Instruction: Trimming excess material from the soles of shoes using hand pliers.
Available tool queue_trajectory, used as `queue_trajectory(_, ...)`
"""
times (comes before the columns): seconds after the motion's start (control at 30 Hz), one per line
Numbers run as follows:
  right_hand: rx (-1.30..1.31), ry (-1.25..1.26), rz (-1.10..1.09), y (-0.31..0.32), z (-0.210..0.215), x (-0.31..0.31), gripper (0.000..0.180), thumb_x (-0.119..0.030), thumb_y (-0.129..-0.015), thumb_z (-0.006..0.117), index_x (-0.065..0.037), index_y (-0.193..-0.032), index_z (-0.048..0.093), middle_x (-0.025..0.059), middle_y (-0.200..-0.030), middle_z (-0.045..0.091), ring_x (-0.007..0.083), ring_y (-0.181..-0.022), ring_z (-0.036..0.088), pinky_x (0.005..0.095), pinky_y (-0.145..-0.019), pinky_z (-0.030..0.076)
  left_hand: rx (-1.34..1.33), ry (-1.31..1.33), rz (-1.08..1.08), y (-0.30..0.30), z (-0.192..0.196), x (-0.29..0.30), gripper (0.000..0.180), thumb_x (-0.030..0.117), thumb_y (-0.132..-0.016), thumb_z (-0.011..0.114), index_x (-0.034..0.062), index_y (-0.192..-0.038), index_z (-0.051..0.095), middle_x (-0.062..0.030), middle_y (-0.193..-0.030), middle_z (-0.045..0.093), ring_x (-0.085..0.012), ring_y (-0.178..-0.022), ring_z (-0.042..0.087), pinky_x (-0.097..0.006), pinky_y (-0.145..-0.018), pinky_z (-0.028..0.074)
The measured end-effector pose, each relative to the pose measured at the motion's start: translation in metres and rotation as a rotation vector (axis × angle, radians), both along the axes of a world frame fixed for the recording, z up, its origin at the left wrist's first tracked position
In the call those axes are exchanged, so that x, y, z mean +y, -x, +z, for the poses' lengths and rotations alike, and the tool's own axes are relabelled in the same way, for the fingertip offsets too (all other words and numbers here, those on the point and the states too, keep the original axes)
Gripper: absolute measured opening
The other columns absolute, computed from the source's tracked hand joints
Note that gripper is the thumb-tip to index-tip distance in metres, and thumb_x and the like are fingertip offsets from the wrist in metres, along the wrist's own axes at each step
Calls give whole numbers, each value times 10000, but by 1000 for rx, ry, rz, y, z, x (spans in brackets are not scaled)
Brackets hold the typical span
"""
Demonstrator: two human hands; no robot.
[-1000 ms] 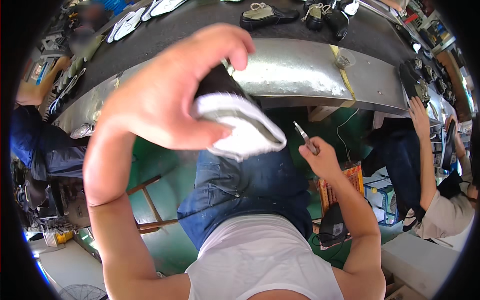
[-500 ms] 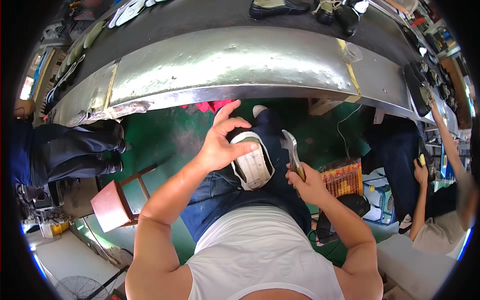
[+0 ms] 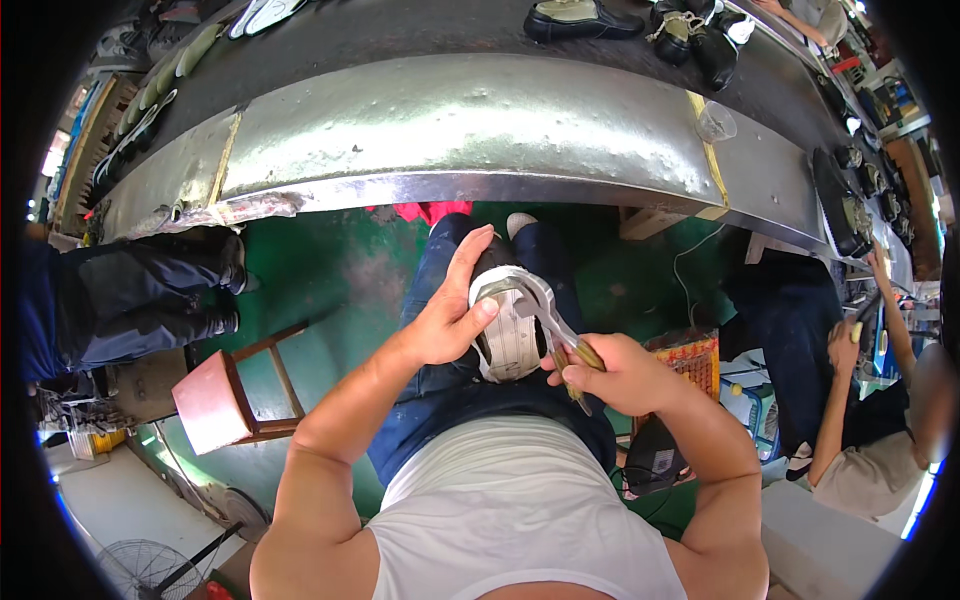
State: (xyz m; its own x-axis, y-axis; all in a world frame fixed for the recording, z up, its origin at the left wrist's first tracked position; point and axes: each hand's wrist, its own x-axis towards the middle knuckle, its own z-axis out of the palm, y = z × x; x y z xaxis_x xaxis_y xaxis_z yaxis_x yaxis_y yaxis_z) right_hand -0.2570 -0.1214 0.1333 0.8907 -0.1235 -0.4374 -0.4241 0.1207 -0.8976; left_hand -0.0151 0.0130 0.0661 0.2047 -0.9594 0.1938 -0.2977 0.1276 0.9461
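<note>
We see one black, white-rimmed shoe (image 3: 508,345), its flat cream bottom upward, above the blue trousers (image 3: 410,425). The left hand (image 3: 445,325), half curled, grips its left side, thumb across the far end; the right hand (image 3: 620,375) closes round one pair of smooth steel pincers with yellowish handles (image 3: 552,318), whose curved head hides part of that end. Beyond, we note one dented, silvery metal bench edge (image 3: 450,130); leftward, one wooden stool with a reddish seat (image 3: 213,400).

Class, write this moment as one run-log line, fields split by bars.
left hand: holding upturned shoe | right hand: gripping pincers | pincers: head at shoe's far end, contact unclear | metal bench: ahead
</note>
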Motion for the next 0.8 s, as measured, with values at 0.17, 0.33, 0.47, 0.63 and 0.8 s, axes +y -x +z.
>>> queue_trajectory(0.17,90,-138,16,-15,8,-17,245,-204,-994,569,10,-1101,617,63,-890,671,118,-764,636,296,-655,519,-157,-35,8,-4,12,-3,655,269,-987,559,-72,-1471,279,-253,-1545,281,-376,-1439,297,-406,-1176,239)
queue_trajectory(0.33,-89,578,-2,-24,-38,-11,218,-208,-972,609,3,-1023,618,121,-811,681,264,-694,669,363,-647,520,-119,97,102,-7,-3,-8,461,92,-954,557,-41,-1379,441,-218,-1442,456,-337,-1359,436,-402,-1126,325)
queue_trajectory(0.47,-440,1002,-196,-38,-98,-9,219,-206,-922,667,-11,-1012,627,159,-861,678,358,-749,663,406,-669,530,-154,116,118,-14,-10,-12,430,42,-933,564,-25,-1349,480,-207,-1413,488,-333,-1340,460,-399,-1114,342)
queue_trajectory(0.63,-297,990,-155,-47,-96,0,228,-205,-931,635,-10,-1041,590,185,-953,666,392,-809,654,464,-712,529,-62,66,182,-21,-19,-8,463,45,-916,622,5,-1359,490,-171,-1424,491,-295,-1339,462,-371,-1114,341)
queue_trajectory(0.8,-33,990,31,-40,-50,2,242,-225,-944,615,-2,-1029,579,202,-960,664,397,-818,649,473,-722,521,184,4,246,-18,-30,-4,470,45,-922,641,25,-1370,501,-138,-1452,478,-231,-1345,444,-332,-1118,329)
